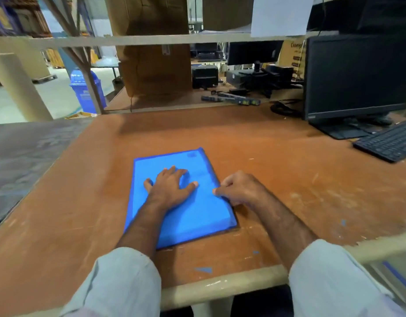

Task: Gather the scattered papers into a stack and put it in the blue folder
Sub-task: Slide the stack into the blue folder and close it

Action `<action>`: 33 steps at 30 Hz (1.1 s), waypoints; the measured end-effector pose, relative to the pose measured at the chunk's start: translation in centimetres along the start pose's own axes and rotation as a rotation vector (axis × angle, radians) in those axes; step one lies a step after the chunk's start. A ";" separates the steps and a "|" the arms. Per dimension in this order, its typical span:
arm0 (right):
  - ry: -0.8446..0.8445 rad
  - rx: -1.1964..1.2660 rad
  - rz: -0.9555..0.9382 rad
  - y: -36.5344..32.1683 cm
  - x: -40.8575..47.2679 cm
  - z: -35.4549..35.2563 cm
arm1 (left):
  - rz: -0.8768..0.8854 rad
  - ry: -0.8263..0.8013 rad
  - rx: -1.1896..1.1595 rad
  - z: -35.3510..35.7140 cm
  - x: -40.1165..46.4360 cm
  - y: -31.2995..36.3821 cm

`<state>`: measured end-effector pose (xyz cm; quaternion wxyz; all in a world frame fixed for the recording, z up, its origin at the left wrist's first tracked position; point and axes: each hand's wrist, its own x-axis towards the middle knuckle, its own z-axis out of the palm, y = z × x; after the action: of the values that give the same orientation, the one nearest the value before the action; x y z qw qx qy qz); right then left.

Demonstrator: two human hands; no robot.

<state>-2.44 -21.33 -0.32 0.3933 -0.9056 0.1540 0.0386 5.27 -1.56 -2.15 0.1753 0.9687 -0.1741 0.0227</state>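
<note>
The blue folder (197, 213) lies closed and flat on the brown table (289, 179), in front of me at the middle. My left hand (170, 184) rests flat on its cover with the fingers spread. My right hand (238, 188) is at the folder's right edge, its fingers curled and pinching that edge. No loose papers show on the table; whatever the folder contains is hidden by its cover.
A black monitor (357, 76) and keyboard (389, 141) stand at the right. A cardboard box (156, 65) and black devices (243, 74) sit at the back under a shelf rail (129, 40). A blue bin (85, 90) stands on the floor at the left.
</note>
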 end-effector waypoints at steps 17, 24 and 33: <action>-0.007 0.455 0.099 1.2 -5.2 0.1 | 0.032 -0.077 -0.015 -0.3 -1.4 3.1; -0.043 0.018 0.041 2.0 -7.0 -0.6 | 0.082 -0.308 0.191 0.3 -1.5 4.6; 0.297 -0.073 -0.154 -0.1 1.3 -2.3 | 0.185 -0.077 0.129 -0.4 3.4 5.2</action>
<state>-1.33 -23.24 1.04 0.3350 -0.9240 0.1393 -0.1206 6.70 -7.14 0.37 0.1027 0.9580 -0.2674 0.0126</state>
